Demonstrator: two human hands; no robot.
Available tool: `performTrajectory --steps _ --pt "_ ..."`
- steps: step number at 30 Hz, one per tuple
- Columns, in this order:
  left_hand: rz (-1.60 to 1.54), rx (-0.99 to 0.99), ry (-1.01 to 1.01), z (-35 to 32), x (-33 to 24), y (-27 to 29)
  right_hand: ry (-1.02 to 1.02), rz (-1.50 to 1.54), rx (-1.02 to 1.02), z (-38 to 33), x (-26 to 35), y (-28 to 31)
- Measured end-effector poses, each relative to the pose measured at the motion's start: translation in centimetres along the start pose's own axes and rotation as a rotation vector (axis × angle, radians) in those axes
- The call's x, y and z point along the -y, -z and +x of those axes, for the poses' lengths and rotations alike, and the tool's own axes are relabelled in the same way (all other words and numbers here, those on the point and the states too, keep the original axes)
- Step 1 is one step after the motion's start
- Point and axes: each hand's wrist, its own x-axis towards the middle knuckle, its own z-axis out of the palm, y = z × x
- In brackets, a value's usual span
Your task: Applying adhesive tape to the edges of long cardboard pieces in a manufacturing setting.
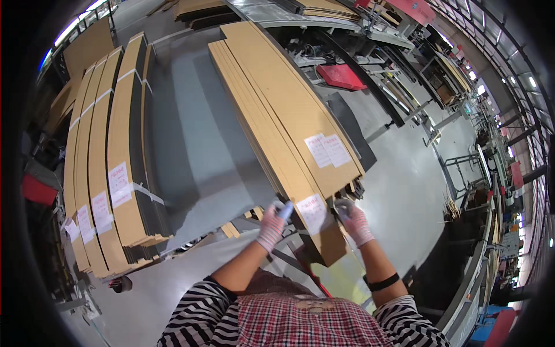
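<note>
Both hands wear pale striped gloves with grey-blue fingertips. My left hand is at the left edge of a long stack of brown boards, close to its near end, with its fingers drawn together. My right hand is across from it, at the right side of that end, its fingers curled. What either hand holds, if anything, is too small or hidden. Between the hands, a white printed label lies on the lower stack. Two more labels lie on the higher board layer to the right.
On the left stand several long board bundles with white straps and labels. A grey surface lies between them and my stack. Beyond the right side are a red panel, metal frames and a conveyor-like rail. Small wood pieces lie near my left hand.
</note>
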Motion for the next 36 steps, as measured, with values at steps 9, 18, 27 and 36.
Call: performTrajectory --steps 9,18,27,36 --pt "0.518 0.526 -0.131 -16.0 17.6 -7.8 -0.479 -0.290 0.586 -18.4 -2.7 10.5" --pt "0.250 -0.098 0.141 -8.8 15.1 -6.8 -0.004 -0.133 0.239 -10.6 -7.0 3.8" --pt "-0.136 0.208 -0.319 -12.0 6.1 -6.2 0.574 -0.518 0.803 -10.0 12.0 4.2" --pt "-0.136 0.293 0.110 -10.4 2.0 -0.2 0.120 -0.601 1.065 6.6 12.3 6.0"
